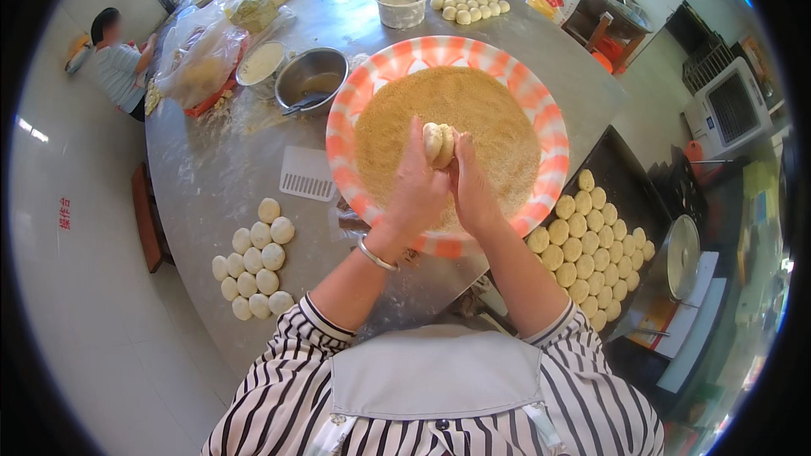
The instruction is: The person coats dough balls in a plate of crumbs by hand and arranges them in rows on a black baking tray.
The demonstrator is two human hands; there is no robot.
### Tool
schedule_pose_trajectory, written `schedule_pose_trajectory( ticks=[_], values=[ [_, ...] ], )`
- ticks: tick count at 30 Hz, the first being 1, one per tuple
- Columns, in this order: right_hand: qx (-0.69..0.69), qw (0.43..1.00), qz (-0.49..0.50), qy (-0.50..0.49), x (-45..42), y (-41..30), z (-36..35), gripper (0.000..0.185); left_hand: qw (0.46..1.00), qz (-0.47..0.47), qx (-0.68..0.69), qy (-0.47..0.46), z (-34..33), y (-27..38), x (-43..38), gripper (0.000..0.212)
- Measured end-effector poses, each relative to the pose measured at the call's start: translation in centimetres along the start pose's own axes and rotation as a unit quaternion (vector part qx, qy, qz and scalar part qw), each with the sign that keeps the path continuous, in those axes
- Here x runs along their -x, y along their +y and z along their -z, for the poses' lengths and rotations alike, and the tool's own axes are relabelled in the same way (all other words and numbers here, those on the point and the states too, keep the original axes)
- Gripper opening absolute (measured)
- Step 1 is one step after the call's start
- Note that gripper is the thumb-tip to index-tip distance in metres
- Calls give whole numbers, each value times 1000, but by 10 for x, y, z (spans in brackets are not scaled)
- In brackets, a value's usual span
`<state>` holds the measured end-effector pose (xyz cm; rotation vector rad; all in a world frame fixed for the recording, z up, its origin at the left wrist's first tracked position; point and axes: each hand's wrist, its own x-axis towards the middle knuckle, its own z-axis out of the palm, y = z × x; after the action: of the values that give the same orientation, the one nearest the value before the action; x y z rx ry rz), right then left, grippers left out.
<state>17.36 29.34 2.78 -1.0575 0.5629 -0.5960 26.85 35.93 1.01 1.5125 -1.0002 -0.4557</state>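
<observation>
Above a large orange-and-white basin (550,158), my left hand (419,180) and my right hand (472,193) are pressed towards each other. Two round dough pieces (437,144) stick out at the fingertips, side by side and touching, gripped between both hands. The palms hide part of them. Tan granules, perhaps sesame seeds (393,111), cover the basin's floor, paler towards the lower right. Plain white dough balls (253,259) lie in a group on the metal table left of my forearms. Coated dough rounds (589,240) fill much of a black tray (608,164) to the right.
Left of the basin are a white slotted scraper (306,180), a steel bowl (288,79) with a utensil, and a bowl of flour (261,64). Farther back stand a floury tub (401,12) and small dough balls (467,6). Another person (117,63) works at the far left edge.
</observation>
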Motion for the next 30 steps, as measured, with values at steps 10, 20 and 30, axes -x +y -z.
schedule_pose_trajectory(
  ticks=[10, 20, 30],
  values=[
    [-12, 997, -26, 77, 17, 4, 28, 48, 877, 232, 421, -23, 11, 2, -10, 56],
    [-66, 996, -19, 51, 61, -37, 60, 77, 796, 266, 533, -107, 33, 33, 5, 44],
    [-44, 997, 46, 34, 93, -47, 106, 54, 850, 246, 433, -171, -9, 83, 13, 46]
  ],
)
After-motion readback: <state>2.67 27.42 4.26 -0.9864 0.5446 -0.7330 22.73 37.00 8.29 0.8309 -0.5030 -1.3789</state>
